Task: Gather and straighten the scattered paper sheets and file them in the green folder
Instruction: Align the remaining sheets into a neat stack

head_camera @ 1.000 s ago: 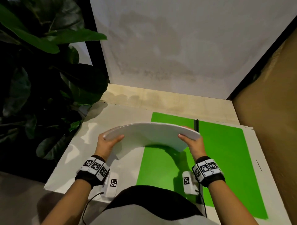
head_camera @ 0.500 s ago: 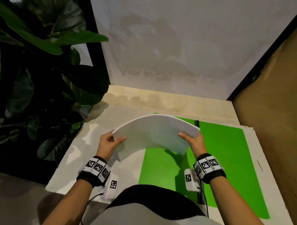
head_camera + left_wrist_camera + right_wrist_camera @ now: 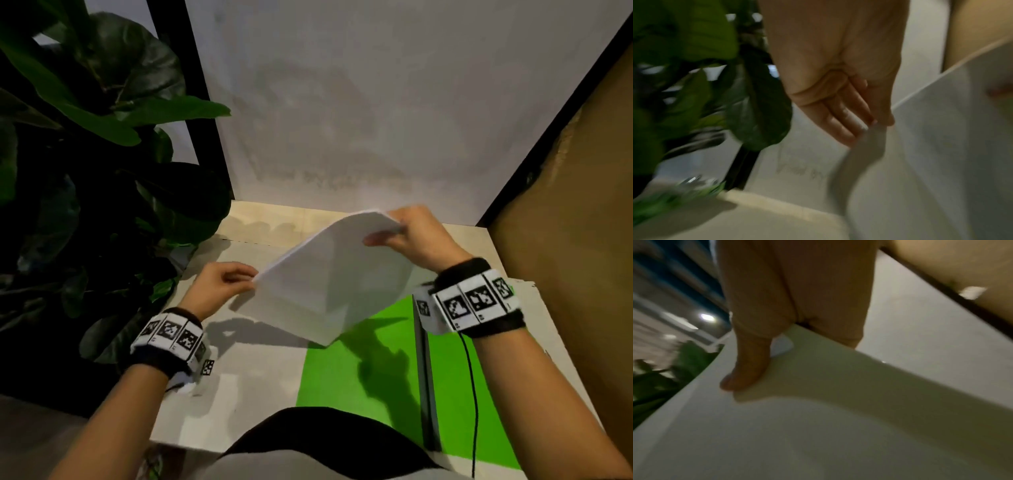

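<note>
Above the open green folder [image 3: 359, 377], right hand [image 3: 411, 240] pinches the paper stack's [image 3: 329, 274] top corner, left hand [image 3: 219, 284] its lower-left edge — loosen both grips slightly, tap the edges square.

I see open room over the green folder [image 3: 359, 373] and the bare tabletop [image 3: 253, 387] under the lifted paper stack [image 3: 329, 281] — but the leafy plant [image 3: 102, 164] crowds the left side, and the white wall [image 3: 359, 120] and the brown panel [image 3: 568, 240] close the back and the right.
</note>
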Motion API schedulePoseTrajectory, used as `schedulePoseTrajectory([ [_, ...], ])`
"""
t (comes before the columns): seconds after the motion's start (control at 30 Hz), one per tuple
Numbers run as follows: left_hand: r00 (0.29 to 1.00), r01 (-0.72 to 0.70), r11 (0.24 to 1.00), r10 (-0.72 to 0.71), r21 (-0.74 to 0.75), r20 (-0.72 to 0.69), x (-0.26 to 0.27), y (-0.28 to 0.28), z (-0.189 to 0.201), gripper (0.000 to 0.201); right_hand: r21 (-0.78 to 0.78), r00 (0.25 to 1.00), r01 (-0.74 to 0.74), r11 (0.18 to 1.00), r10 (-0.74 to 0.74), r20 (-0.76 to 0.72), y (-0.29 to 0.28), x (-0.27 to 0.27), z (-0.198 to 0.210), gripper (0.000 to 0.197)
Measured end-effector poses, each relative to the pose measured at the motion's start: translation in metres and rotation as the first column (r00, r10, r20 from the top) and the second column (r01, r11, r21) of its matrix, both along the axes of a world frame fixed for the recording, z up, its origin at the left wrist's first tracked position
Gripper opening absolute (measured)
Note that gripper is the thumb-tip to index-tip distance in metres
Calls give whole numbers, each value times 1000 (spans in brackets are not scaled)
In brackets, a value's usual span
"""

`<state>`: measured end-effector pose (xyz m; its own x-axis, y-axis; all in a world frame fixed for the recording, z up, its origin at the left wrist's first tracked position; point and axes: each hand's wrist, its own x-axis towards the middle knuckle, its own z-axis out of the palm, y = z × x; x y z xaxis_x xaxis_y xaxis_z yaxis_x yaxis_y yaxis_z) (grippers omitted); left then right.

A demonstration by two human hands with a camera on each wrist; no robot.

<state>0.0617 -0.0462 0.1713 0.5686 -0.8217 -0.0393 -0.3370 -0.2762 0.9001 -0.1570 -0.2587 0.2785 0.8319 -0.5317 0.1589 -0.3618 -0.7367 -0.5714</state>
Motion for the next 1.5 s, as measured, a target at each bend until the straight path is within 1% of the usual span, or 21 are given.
schedulePoseTrajectory([
  [0.07, 987, 157, 987, -158, 36, 19, -16, -17, 16, 29, -186, 979, -130, 974, 96, -181, 22, 19, 16, 16],
  [0.13, 981, 194, 981, -194, -21, 17, -38, -35, 27, 23, -285, 944, -219, 933, 128, -305, 43, 38, 19, 12],
  [0.23, 997, 63, 978, -69, -197, -23, -62, -48, 29, 13, -275, 923, -246, 929, 139, -358, 59, 52, 13, 13],
  [0.3, 993, -34, 967, 4, -251, -120, -67, -44, 26, 9, -276, 934, -188, 942, 85, -347, 53, 48, 12, 21],
  [0.4, 964, -181, 938, 111, -296, -241, -63, -30, 25, 13, -280, 943, -52, 958, -46, -330, 26, 27, 10, 38],
  [0.47, 956, -221, 921, 139, -322, -258, -57, -22, 28, 16, -189, 956, 58, 980, -109, -272, 7, 10, 4, 31],
  [0.53, 951, -238, 916, 151, -324, -271, -54, -16, 31, 16, 120, 989, 129, 984, -120, -86, -8, -4, -7, 16],
  [0.57, 949, -250, 913, 165, -322, -270, -53, -14, 31, 16, 306, 989, 136, 942, -149, 20, -10, -9, -15, 18],
  [0.63, 939, -286, 901, 196, -326, -282, -53, -13, 32, 12, 602, 947, 99, 792, -261, 187, -7, -13, -36, 16],
  [0.67, 934, -300, 892, 202, -338, -295, -54, -13, 34, 9, 690, 923, 61, 721, -303, 235, -2, -13, -47, 12],
  [0.7, 928, -315, 881, 208, -353, -309, -55, -14, 34, 12, 727, 909, 44, 685, -329, 254, 4, -12, -58, 19],
  [0.77, 921, -341, 863, 226, -373, -318, -58, -16, 35, 20, 746, 879, 18, 665, -366, 306, 18, -6, -77, 20],
  [0.8, 916, -359, 852, 245, -380, -316, -60, -16, 36, 20, 739, 849, 20, 673, -401, 343, 26, -2, -85, 14],
  [0.87, 906, -396, 832, 285, -388, -312, -63, -14, 35, 10, 707, 793, 50, 705, -459, 401, 42, 5, -94, 17],
  [0.93, 890, -441, 811, 338, -384, -307, -70, -13, 34, 5, 677, 764, 59, 734, -469, 442, 62, 14, -101, 20],
  [1.07, 861, -497, 780, 391, -380, -325, -85, -9, 25, 7, 675, 723, 72, 734, -505, 472, 87, 29, -113, 20],
  [1.13, 856, -506, 785, 406, -359, -319, -86, -5, 15, 13, 685, 726, 99, 722, -523, 447, 92, 32, -122, 16],
  [1.27, 803, -569, 788, 469, -236, -369, -87, 3, -7, 26, 704, 804, 172, 689, -511, 304, 103, 34, -144, 20],
  [1.33, 784, -585, 788, 488, -194, -384, -83, 6, -8, 31, 699, 817, 178, 693, -500, 288, 104, 35, -147, 22],
  [1.43, 792, -581, 784, 482, -219, -374, -70, 7, -8, 27, 703, 816, 131, 699, -479, 324, 99, 38, -145, 20],
  [1.5, 786, -586, 783, 485, -209, -384, -66, 9, -9, 22, 696, 815, 152, 701, -488, 314, 99, 39, -147, 20],
])
